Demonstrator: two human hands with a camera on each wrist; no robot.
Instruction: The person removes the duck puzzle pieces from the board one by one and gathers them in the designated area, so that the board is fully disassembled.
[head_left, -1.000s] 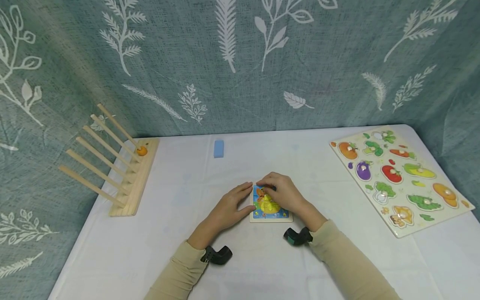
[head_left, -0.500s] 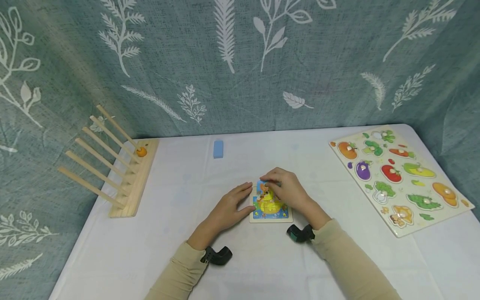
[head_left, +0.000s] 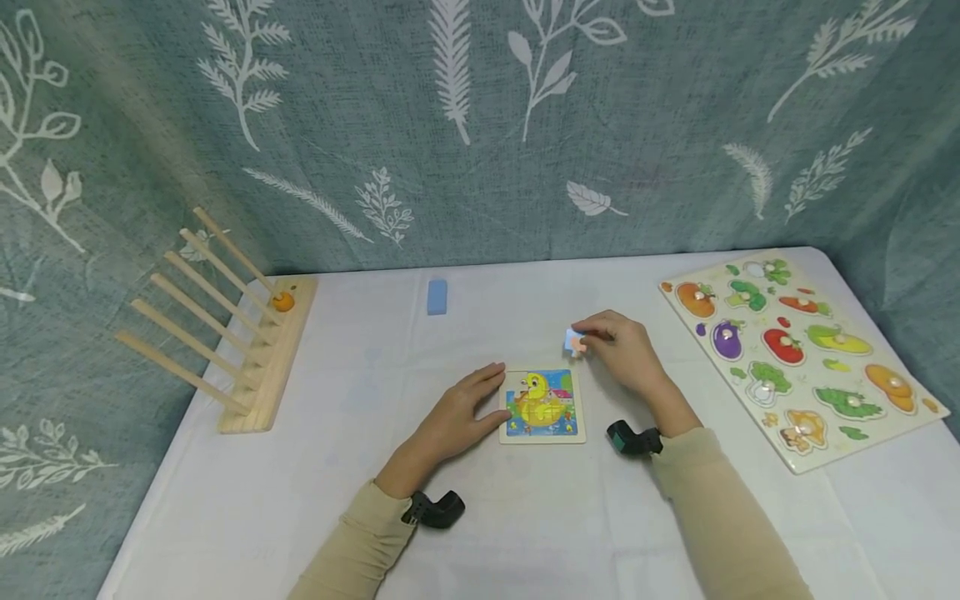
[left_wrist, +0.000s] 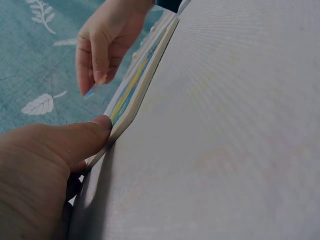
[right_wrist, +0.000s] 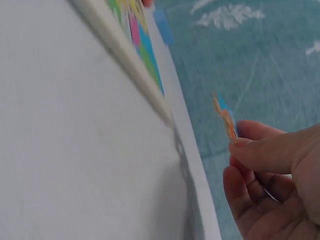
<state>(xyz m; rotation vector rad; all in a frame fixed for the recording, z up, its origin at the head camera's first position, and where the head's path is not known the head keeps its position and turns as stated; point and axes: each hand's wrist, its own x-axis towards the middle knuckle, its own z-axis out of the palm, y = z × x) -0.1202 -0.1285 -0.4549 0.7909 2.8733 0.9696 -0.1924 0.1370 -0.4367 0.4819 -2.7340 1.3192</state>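
- Here's the puzzle piece (head_left: 573, 342), blue with an orange patch, up in the right hand (head_left: 624, 354), near the far right corner of the puzzle board (head_left: 542, 441) and apart from it.
- The right hand's grip is narrow: thumb and fingertips pinch the piece by one side, leaving the rest sticking out free.
- Over on the other side, the left hand (head_left: 459, 417) rests at the board's left edge, fingers fairly straight, thumb touching the frame.
- The piece looks thin, stiff and very light, so a soft pinch ought to do; opposite edges seem the best hold, and its small lobes may be the weak spots.
- The board looks flat and rigid, likely light enough to slide on the tablecloth (head_left: 375, 358), so its frame is the place to steady it.
- Hard to make out: fingertips cover part of the piece, and the right-wrist view catches it almost edge-on.
- A pale patch shows at the board's upper left; a gap, perhaps, but it's too small to be sure.
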